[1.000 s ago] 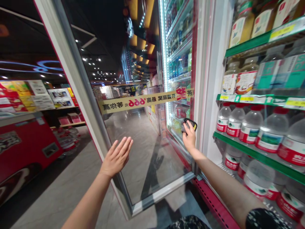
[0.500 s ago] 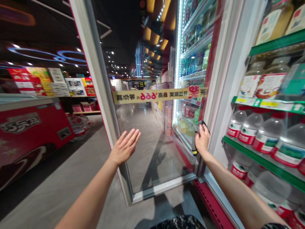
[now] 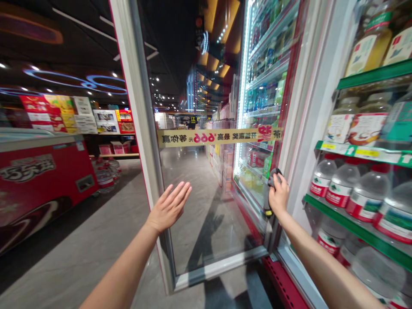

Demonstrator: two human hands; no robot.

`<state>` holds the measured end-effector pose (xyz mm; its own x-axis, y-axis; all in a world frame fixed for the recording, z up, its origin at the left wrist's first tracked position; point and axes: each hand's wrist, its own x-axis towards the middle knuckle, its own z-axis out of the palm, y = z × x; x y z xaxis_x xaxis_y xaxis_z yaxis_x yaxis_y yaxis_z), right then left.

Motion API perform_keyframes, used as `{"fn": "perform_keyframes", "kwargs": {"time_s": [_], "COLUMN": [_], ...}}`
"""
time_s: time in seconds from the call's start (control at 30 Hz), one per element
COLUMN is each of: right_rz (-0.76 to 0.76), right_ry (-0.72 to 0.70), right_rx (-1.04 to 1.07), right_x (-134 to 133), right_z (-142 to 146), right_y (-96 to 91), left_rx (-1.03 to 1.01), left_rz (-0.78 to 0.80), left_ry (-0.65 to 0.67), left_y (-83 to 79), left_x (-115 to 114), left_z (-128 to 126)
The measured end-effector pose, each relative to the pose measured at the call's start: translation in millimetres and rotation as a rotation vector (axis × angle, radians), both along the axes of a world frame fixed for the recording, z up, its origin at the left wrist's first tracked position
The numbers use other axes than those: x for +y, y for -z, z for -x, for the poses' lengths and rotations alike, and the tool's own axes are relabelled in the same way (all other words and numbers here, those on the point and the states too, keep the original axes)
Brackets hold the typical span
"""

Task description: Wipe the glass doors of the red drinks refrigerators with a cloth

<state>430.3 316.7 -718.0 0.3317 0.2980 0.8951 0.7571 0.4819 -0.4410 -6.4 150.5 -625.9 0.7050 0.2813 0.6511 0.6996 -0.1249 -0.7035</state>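
A framed glass cooler door (image 3: 209, 171) stands before both hands. The left hand (image 3: 170, 207) rises flat, fingers straight and together, across the door's outer frame; contact is unclear. The right hand (image 3: 279, 193), arm extended forward, curls around a black-and-grey handheld tool (image 3: 266, 203).

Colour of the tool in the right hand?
Tool is dark grey and black, with yellow near its lower end; head view.

Red-capped clear bottles (image 3: 365, 197) stand in a row on the green-edged lower shelf (image 3: 357, 228); white-labelled bottles (image 3: 368, 122) stand upright on the price-tagged shelf (image 3: 349, 149) directly above.
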Motion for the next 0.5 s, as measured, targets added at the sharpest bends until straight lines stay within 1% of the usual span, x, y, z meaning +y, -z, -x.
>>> {"fn": "perform_keyframes", "kwargs": {"time_s": [0.07,0.1,0.13,0.17,0.2,0.23,0.27,0.37,0.4,0.43,0.47,0.5], "right_rz": [-0.024,-0.029,-0.028,-0.021,-0.008,0.011,0.032,0.093,0.102,0.1,0.092,0.079], "right_ry": [-0.002,-0.001,0.002,0.0,-0.003,-0.009,-0.021,-0.04,-0.048,-0.053,-0.053,-0.05], "right_rx": [-0.012,-0.014,-0.01,-0.011,-0.01,-0.007,-0.009,0.021,0.03,0.046,0.071,0.098], "right_x": [10.9,15.1,17.6,18.2,16.6,13.1,8.1,-7.3,-10.1,-11.0,-10.2,-8.3], "right_z": [-7.2,-9.2,-9.8,-8.8,-6.4,-2.9,1.1,11.9,13.9,15.0,15.7,16.4], "right_y": [-41.6,-58.6,-69.3,-72.0,-66.2,-52.4,-32.6,35.3,51.2,60.5,62.8,58.8], "left_rx": [-0.005,-0.008,-0.012,-0.016,-0.019,-0.022,-0.024,-0.02,-0.017,-0.014,-0.012,-0.01], "left_rz": [0.004,0.008,0.012,0.018,0.023,0.028,0.032,0.037,0.035,0.032,0.027,0.022], "left_ry": [0.006,0.01,0.015,0.021,0.026,0.03,0.034,0.044,0.046,0.046,0.043,0.038], "left_y": [0.6,0.8,0.9,0.9,0.9,0.7,0.4,-0.4,-0.5,-0.6,-0.5,-0.4], "left_x": [0.9,1.5,2.1,2.7,3.4,4.0,4.5,5.4,5.5,5.5,5.5,5.4], "left_z": [0.8,1.3,1.7,2.1,2.5,2.8,3.0,3.3,3.3,3.3,3.2,3.1]}}
